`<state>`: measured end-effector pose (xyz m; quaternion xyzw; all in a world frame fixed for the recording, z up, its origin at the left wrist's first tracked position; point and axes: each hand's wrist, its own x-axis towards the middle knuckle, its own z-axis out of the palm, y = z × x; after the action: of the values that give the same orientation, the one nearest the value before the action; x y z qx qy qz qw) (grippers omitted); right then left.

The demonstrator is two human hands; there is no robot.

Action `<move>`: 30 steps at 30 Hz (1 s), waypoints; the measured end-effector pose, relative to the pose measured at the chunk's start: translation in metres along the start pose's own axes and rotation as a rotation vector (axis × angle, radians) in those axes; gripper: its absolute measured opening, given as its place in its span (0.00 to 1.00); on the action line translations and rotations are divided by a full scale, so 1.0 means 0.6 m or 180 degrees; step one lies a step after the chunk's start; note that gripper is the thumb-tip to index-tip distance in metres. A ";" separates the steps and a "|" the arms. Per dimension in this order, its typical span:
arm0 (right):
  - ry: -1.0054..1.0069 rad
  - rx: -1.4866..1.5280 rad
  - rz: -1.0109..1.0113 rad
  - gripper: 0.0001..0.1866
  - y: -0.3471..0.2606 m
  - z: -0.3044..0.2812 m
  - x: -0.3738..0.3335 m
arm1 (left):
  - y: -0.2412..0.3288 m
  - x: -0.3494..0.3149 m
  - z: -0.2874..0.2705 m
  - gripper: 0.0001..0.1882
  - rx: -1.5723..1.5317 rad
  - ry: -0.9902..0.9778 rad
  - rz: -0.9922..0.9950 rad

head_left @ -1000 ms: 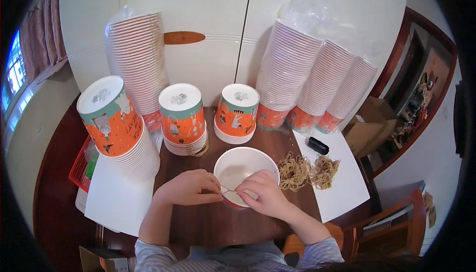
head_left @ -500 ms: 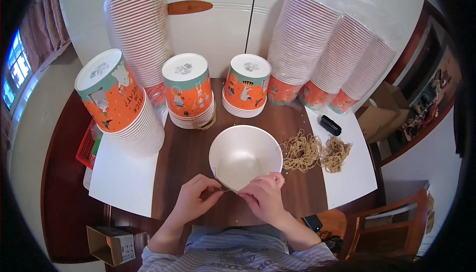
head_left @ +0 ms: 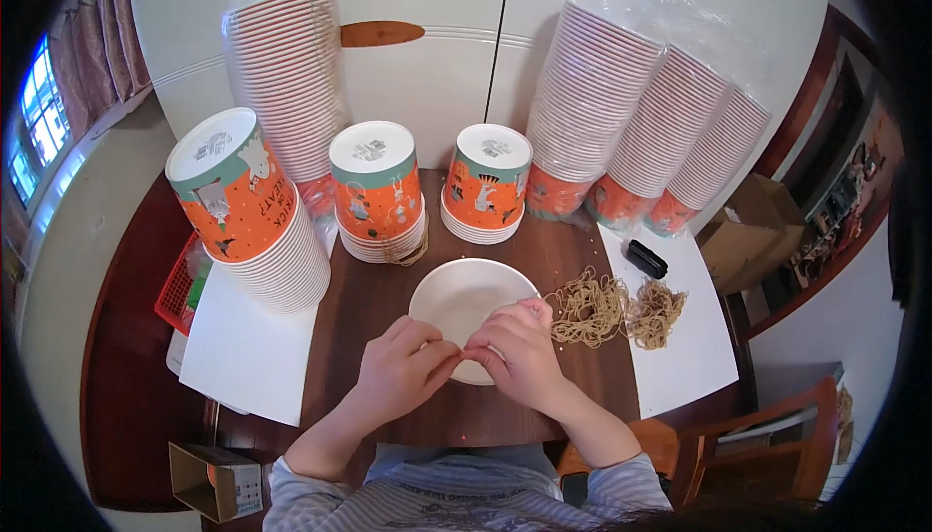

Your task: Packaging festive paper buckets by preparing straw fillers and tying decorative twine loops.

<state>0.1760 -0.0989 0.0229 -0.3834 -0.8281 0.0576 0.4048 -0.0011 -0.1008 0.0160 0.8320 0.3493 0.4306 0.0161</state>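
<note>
A white-lined paper bucket [head_left: 474, 289] stands on the table with its mouth up, right in front of me. My left hand [head_left: 413, 365] and my right hand [head_left: 515, 355] meet above its near rim, thumbs and fingertips pinched together. The thin string between them is mostly covered by the fingers now. My right hand's outer fingers rest over the bucket's right rim. Two tangled bundles of tan string lie to the right, a larger bundle [head_left: 588, 307] and a smaller bundle [head_left: 656, 314].
Upside-down stacks of orange and green buckets stand left [head_left: 248, 212], centre left [head_left: 377, 192] and centre [head_left: 487, 182]. Tall bagged stacks [head_left: 282, 76] [head_left: 602, 85] rise behind. A black object [head_left: 646, 259] lies beside the string. A wooden chair [head_left: 767, 445] stands at the right.
My hands have come together at the fingertips and risen over the bucket's mouth, left hand moving right. The string strand seen between them is now hidden. The whole view has shifted slightly.
</note>
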 end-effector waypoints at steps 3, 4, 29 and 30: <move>0.0041 -0.0118 0.0010 0.06 0.011 0.005 0.014 | -0.009 0.008 -0.010 0.06 0.0107 -0.0120 -0.0097; 0.0042 -0.0118 -0.0011 0.06 0.016 0.004 0.019 | -0.013 0.011 -0.012 0.06 0.0120 -0.0104 -0.0097; -0.0472 0.0229 0.0392 0.05 0.006 -0.022 -0.016 | -0.066 -0.110 0.061 0.02 -0.3808 0.1502 -0.3078; -0.0546 0.0252 0.0386 0.05 -0.003 -0.013 -0.022 | -0.061 -0.114 0.068 0.02 -0.4012 0.1600 -0.3031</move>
<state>0.1855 -0.1109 0.0203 -0.4101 -0.8321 0.1473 0.3430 -0.0184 -0.1029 -0.0699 0.3091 0.3505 0.6659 0.5815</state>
